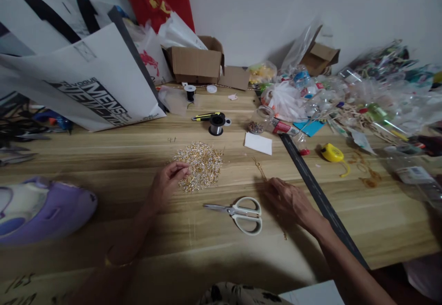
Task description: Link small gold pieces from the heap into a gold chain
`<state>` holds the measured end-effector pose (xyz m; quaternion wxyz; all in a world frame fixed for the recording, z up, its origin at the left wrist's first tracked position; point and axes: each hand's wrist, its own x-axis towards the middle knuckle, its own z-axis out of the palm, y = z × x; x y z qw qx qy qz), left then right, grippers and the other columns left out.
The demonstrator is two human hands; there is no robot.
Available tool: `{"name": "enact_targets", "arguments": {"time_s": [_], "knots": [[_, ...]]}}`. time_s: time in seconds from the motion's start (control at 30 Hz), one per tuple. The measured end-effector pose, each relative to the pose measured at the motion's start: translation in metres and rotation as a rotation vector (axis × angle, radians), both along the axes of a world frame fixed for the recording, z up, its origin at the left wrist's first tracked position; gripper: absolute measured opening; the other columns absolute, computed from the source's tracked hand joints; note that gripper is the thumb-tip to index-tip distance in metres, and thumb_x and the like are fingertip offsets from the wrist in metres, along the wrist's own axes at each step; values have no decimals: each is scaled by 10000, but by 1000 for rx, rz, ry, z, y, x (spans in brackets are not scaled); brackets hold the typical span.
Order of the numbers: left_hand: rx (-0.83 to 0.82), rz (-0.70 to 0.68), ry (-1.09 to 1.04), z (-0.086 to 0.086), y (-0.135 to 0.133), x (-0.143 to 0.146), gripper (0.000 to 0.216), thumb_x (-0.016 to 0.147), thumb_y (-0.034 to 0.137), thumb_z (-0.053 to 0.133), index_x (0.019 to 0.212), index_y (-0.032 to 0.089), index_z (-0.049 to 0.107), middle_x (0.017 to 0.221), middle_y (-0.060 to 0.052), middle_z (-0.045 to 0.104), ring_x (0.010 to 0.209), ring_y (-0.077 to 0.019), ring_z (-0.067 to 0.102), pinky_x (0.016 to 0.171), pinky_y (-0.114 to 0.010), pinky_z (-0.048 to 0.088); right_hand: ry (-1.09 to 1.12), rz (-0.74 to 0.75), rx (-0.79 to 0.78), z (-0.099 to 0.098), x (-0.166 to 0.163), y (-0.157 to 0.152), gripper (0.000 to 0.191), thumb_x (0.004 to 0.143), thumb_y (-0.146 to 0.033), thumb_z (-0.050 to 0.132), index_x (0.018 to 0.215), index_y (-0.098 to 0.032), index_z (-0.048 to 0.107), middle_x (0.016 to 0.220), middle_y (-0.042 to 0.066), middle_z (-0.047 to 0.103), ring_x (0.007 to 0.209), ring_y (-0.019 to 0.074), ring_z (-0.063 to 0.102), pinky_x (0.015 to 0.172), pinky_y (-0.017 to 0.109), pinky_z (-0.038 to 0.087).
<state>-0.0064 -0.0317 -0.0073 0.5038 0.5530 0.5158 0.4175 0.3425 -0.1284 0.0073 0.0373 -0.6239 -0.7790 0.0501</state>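
Observation:
A pile of small clear and gold beads [203, 164] lies on the wooden table. At its left edge is my left hand [167, 180], thumb and fingers pinched together; whatever may be between the tips is too small to make out. My right hand [286, 199] rests low over the wood on the right, its fingers closed on a thin gold chain [259, 167]. One end of the chain sticks out beyond the fingertips, and another bit hangs out nearer to me. Between the hands lie scissors [247, 215] with cream handles, blades pointing left.
Behind the beads stand a wire spool [216, 125] and a yellow cutter [207, 116]. A white card [258, 143], a bead jar [260, 120] and a yellow tape measure [332, 152] lie right. A purple iron-like object [62, 210] and a large paper bag [100, 79] are left.

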Motion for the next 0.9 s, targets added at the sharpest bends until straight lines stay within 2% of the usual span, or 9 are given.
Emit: {"name": "enact_targets", "arguments": {"time_s": [0.13,0.3,0.43,0.57,0.73,0.9], "knots": [[22,1,36,5,-1,0,306,689,414,659,840,150,633,728,-46,697,665,-167,645,669,-289,521,-67,31,-62,8,-3,-5,45,837,-149,501,841,-172,540,791,51,627,672,160,586,582,256,325],[65,-63,88,7,-6,10,241,720,365,620,835,154,640,740,-42,691,700,-168,647,655,-268,509,-45,115,-59,20,-23,13,179,928,-206,430,811,-175,561,800,44,602,685,151,571,578,255,317],[110,-135,140,9,-9,18,192,733,325,615,822,158,646,729,-37,688,699,-167,645,635,-254,494,2,256,-36,16,-53,36,192,938,-220,427,837,-168,581,860,60,599,731,151,569,633,255,353],[146,-199,162,7,-11,23,175,744,312,610,827,163,647,725,-34,690,681,-162,642,618,-249,485,-90,350,-53,8,-81,55,186,940,-193,400,921,-159,582,927,83,601,776,167,581,660,260,377],[198,-251,265,4,-11,31,152,767,280,578,818,161,656,714,-34,692,649,-150,630,607,-239,471,-215,298,-122,8,-99,63,210,907,-82,380,982,-133,570,988,125,611,813,199,595,673,267,394],[294,-305,445,12,-13,47,151,803,216,526,823,168,668,776,-41,702,698,-157,634,660,-257,473,-211,278,-118,7,-99,59,224,897,-66,361,1002,-124,550,1003,144,613,809,198,601,629,260,386]]}}
